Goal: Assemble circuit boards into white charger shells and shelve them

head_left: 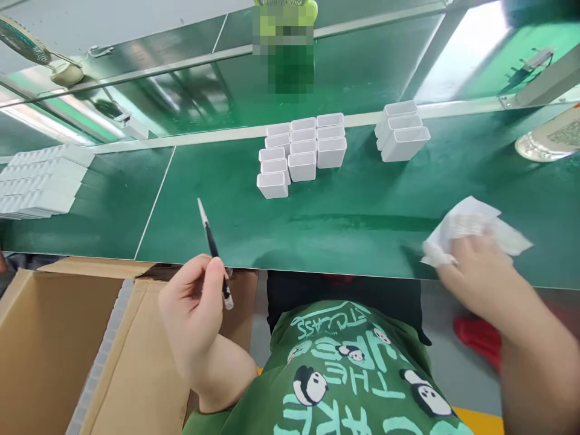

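Note:
My left hand (pixel 202 302) pinches a slim black tool with a long pale tip (pixel 211 240) between thumb and forefinger. Its tip points up and away from me, above the front edge of the green table (pixel 217 175); its exact kind is unclear. On the right, my right hand (pixel 480 272) presses a crumpled white wipe (pixel 512 235) onto the tabletop near the front edge. A darker streak runs across the surface to the left of the wipe. Beyond my hands, several white open-topped rectangular cases (pixel 302 166) stand in a cluster, with 3 more (pixel 406 145) to their right.
Stacked white cases (pixel 40 181) fill the table's far left. A clear bottle (pixel 548 136) sits at the far right. Below the left edge is an open cardboard box (pixel 58 326). A metal rail (pixel 217 133) crosses behind the cases; a fan (pixel 27 42) is at upper left.

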Available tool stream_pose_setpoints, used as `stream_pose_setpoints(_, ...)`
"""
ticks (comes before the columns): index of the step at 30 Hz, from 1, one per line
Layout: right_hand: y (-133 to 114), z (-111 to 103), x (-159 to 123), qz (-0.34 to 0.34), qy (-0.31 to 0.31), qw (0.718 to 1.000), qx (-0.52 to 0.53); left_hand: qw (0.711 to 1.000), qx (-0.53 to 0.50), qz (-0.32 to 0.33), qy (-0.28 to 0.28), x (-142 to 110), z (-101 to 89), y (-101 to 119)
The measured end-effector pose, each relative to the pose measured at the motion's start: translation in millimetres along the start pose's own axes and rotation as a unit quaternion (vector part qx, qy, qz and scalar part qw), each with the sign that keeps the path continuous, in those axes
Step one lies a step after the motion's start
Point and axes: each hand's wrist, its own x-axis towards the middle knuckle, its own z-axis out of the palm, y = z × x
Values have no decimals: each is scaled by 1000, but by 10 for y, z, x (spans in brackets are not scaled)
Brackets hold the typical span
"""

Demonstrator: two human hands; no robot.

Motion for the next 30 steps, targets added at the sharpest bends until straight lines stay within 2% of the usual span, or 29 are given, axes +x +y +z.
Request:
stream_pose_setpoints(1, -175, 45, 100, -18, -35, 999, 6, 1000, -6, 4, -9, -6, 17, 18)
stream_pose_setpoints(2, -450, 94, 230, -42, -54, 998, 14, 1000, -8, 3, -17, -18, 19, 21)
stream_pose_setpoints(3, -793, 139, 377, -80, -74, 994, 27, 1000, -8, 0, -22, -33, 7, 12)
stream_pose_setpoints(4, -1168, 175, 526, -131, -120, 983, 46, 1000, -10, -2, -24, -48, -15, -8)
stream_pose_setpoints(6, -1868, 217, 788, -231, -170, 954, 92, 1000, -12, -12, -24, -70, -66, -64)
stream_pose_setpoints(8, -2302, 234, 973, -343, -213, 908, 114, 999, -10, -29, -26, -69, -103, -122)
stream_pose_setpoints(9, -2371, 239, 1041, -381, -223, 890, 118, 999, -8, -39, -32, -61, -110, -147)
stream_pose_setpoints(11, -2202, 243, 1154, -402, -228, 879, 117, 997, -6, -50, -53, -33, -102, -186)
stream_pose_setpoints(15, -1245, 188, 1359, -301, -207, 926, 93, 993, 9, -39, -112, 20, -26, -234)
stream_pose_setpoints(17, -977, 152, 1412, -249, -195, 944, 89, 990, 12, -29, -140, 27, 34, -249)
stream_pose_setpoints(18, -971, 146, 1409, -235, -189, 950, 86, 988, 12, -24, -151, 27, 67, -253)
stream_pose_setpoints(20, -1177, 162, 1346, -249, -186, 947, 85, 986, 15, -17, -166, 21, 130, -252)
stream_pose_setpoints(22, -1479, 205, 1261, -311, -189, 926, 98, 984, 23, -9, -175, 15, 175, -240)
stream_pose_setpoints(24, -1622, 237, 1249, -364, -193, 905, 110, 984, 31, -2, -178, 12, 193, -224)
stream_pose_setpoints(26, -1475, 238, 1339, -356, -187, 909, 108, 984, 39, -2, -175, 10, 194, -214)
stream_pose_setpoints(30, -798, 165, 1488, -219, -158, 960, 78, 981, 47, -10, -186, 16, 252, -213)
